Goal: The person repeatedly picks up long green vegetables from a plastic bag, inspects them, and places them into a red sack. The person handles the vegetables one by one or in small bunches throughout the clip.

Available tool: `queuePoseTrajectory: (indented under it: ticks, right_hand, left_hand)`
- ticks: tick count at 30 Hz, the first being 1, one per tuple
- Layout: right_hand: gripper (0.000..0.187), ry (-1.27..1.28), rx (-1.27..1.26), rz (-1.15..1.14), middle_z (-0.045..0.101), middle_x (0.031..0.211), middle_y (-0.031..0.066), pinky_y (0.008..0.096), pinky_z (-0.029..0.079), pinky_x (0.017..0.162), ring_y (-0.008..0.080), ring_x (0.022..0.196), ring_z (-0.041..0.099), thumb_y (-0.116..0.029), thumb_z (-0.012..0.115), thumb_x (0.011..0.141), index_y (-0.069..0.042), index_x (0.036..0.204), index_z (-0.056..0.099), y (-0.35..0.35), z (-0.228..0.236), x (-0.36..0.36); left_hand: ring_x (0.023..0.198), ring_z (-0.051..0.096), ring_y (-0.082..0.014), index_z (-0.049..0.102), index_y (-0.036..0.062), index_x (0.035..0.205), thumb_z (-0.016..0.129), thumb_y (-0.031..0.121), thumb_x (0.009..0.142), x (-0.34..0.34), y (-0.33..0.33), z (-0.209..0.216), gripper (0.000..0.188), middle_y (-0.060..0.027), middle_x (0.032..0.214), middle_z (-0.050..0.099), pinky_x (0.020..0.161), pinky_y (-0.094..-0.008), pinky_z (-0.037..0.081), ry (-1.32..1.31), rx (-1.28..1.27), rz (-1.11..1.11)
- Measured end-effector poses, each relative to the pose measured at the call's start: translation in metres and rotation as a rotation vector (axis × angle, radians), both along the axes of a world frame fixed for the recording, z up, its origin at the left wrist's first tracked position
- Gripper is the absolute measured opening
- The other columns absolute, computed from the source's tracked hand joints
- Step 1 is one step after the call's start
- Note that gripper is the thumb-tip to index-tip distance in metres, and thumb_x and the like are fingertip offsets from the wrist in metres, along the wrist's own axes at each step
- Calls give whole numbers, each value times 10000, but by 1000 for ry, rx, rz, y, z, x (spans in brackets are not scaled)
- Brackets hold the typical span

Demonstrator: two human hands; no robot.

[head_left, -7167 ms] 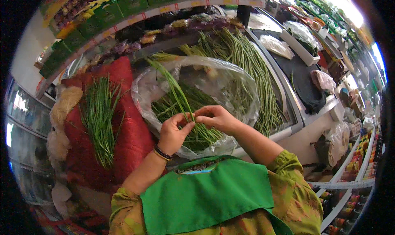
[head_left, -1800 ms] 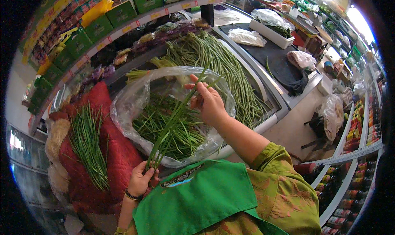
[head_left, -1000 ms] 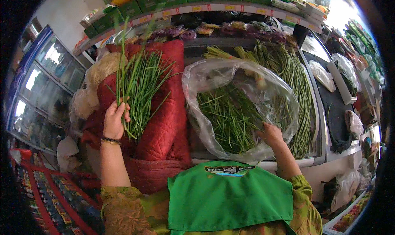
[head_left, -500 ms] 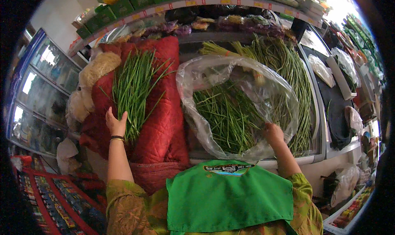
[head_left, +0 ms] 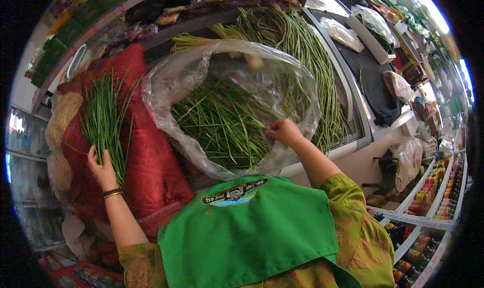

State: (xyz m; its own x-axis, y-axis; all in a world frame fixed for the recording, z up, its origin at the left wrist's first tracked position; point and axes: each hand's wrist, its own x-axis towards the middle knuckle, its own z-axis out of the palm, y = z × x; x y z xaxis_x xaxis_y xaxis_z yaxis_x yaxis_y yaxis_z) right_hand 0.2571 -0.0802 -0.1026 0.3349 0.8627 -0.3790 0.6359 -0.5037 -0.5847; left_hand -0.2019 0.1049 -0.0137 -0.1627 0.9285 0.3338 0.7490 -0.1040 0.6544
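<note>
- Leftward of the clear plastic bag (head_left: 201,86), a chive bundle (head_left: 103,124) on red cloth (head_left: 146,152) is touched by the flat, spread left hand (head_left: 102,168).
- Inside that bag, loose stalks (head_left: 222,126) are pinched by the right hand (head_left: 285,132).
- Light, limp, bruisable; best gripped mid-bundle.

Metal display counter (head_left: 353,137) carries a clear plastic bag (head_left: 166,116) of green stalks and a heap of long beans (head_left: 307,51). At its left, a red cloth (head_left: 146,157) lies spread, with a bundle of chives (head_left: 103,121) on it.

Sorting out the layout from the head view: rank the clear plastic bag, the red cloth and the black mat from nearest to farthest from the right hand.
From the right hand:
1. Clear plastic bag, touching the fingers, centre.
2. Red cloth, to the left, past the bag.
3. Black mat, farther, upper right.
</note>
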Motion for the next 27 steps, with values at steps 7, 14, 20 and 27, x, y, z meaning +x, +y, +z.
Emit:
queuePoseTrajectory:
  ticks: [7, 14, 20, 27]
  right_hand:
    - [230, 1312, 271, -117, 388, 536, -46, 192, 226, 406, 58, 465, 339, -182, 649, 717, -99, 639, 449, -21, 41, -27]
    - [151, 1175, 342, 273, 511, 656, -30, 187, 368, 548, 47, 613, 465, -52, 680, 668, -44, 660, 529, -32, 76, -59]
    - [128, 1004, 283, 294, 542, 685, -17, 188, 366, 526, 41, 603, 457, -68, 659, 699, -36, 725, 537, -38, 72, -66]
    - [223, 1437, 287, -20, 555, 755, -26, 175, 312, 456, 34, 524, 401, -200, 585, 773, -45, 929, 550, -31, 75, -69]
  left_hand:
    - [803, 518, -109, 528, 6, 990, 543, 96, 787, 136, -62, 8, 223, -44, 898, 558, 736, -241, 427, -477, -462, -876]
    - [831, 534, -125, 472, 13, 1049, 548, 144, 795, 218, -109, 20, 296, -51, 942, 556, 742, -260, 438, -913, -1027, -1042]
    - [822, 531, -101, 516, 36, 980, 566, 59, 770, 234, -117, 31, 217, -19, 929, 563, 755, -239, 428, -920, -768, -1147]
    - [753, 523, -76, 545, 34, 914, 559, 39, 771, 239, -121, 41, 143, -1, 850, 564, 693, -215, 430, -888, -727, -1105]
